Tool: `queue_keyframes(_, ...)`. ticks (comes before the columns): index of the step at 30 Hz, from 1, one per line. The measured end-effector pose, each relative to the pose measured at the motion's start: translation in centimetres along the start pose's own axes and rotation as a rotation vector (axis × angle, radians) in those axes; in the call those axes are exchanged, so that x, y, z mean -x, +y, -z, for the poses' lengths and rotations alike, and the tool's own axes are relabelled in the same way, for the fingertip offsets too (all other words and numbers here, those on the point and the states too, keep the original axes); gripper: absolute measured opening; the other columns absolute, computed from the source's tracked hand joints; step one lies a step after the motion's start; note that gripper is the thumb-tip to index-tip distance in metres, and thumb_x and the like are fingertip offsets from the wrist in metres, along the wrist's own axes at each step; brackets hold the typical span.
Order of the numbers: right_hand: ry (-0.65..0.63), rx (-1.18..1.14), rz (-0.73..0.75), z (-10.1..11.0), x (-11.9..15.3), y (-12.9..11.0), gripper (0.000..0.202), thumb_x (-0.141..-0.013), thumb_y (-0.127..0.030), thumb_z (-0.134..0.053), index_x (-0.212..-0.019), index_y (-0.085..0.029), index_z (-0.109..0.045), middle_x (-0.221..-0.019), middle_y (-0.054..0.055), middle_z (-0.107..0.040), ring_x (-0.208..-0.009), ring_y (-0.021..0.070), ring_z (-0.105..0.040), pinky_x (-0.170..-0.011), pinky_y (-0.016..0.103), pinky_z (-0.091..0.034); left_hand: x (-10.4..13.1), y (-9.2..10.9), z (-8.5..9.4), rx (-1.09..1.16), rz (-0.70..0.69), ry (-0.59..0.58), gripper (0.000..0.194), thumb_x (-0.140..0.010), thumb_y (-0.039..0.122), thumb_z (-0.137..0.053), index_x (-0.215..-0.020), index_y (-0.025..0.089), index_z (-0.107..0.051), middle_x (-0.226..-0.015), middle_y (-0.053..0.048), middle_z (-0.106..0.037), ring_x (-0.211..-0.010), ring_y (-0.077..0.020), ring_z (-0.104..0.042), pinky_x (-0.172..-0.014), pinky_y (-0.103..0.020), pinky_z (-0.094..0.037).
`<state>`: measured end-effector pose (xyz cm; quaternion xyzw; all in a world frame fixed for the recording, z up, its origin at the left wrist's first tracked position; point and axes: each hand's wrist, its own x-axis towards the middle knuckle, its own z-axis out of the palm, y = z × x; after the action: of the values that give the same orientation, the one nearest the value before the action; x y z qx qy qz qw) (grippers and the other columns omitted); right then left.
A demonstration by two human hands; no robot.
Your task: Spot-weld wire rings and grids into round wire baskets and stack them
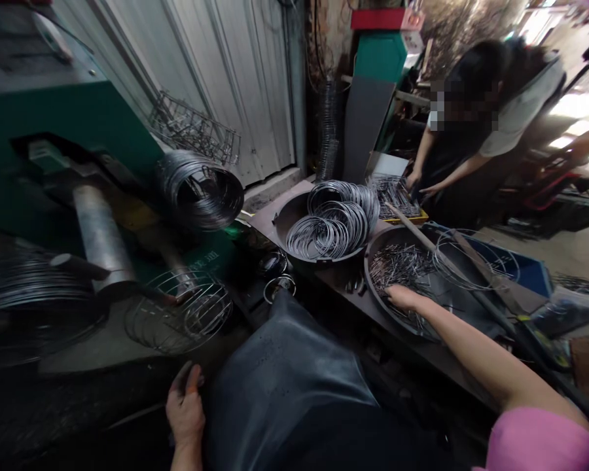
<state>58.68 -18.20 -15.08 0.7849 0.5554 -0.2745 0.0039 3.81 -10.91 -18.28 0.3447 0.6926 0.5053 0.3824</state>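
My right hand [402,297] reaches into a dark round pan and its bent fingers close on short metal wire pieces [405,265]. The pan [368,275] holds a loose heap of these pieces. My left hand [186,405] is low beside my dark apron [285,373]. Its fingers are loosely curled with a gap at the thumb, and nothing shows in them. In front of it, a round wire frame [209,311] of rings and cross wires sits at the machine. A second pan [279,229] further back holds several stacked wire rings [341,216].
A green machine [127,131] with a metal cylinder [101,229] stands on the left, a wire coil [201,190] beside it. Another person [495,118] works with both hands at a tray of wires [395,196]. A bar [412,226] crosses the near pan, and a blue bin [525,261] lies right.
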Motion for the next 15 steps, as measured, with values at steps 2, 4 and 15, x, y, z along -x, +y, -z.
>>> queue_keyframes(2,0.073,-0.151,-0.066,0.4,0.1,0.3,0.009,-0.065,-0.01,-0.058,-0.06,-0.016,-0.06,-0.073,0.009,-0.067,-0.081,0.0234,-0.061,-0.076,0.029,-0.042,0.2,0.1,0.0,0.027,-0.002,0.008,0.056,-0.057,0.046,-0.066,-0.103,0.016,-0.06,-0.087,-0.001,-0.06,-0.069,-0.0112,-0.053,-0.069,-0.027,-0.043)
queue_keyframes(4,0.152,-0.321,-0.126,0.7,0.4,0.5,0.011,-0.067,-0.013,-0.059,-0.057,-0.018,-0.056,-0.065,0.006,-0.065,-0.079,0.0223,-0.06,-0.076,0.029,-0.042,0.3,0.2,0.1,0.056,-0.016,0.008,0.056,-0.056,0.046,-0.065,-0.102,0.016,-0.061,-0.088,-0.001,-0.06,-0.069,-0.0108,-0.053,-0.069,-0.027,-0.043)
queue_keyframes(15,0.35,-1.455,-0.335,0.4,1.7,-1.2,0.022,-0.077,-0.029,-0.061,-0.061,-0.02,-0.05,-0.043,-0.001,-0.051,-0.044,0.0157,-0.054,-0.049,0.028,-0.049,0.1,-1.4,1.2,0.074,-0.094,-0.019,0.058,-0.057,0.05,-0.064,-0.104,0.016,-0.06,-0.083,-0.001,-0.061,-0.064,-0.0114,-0.054,-0.063,-0.028,-0.044)
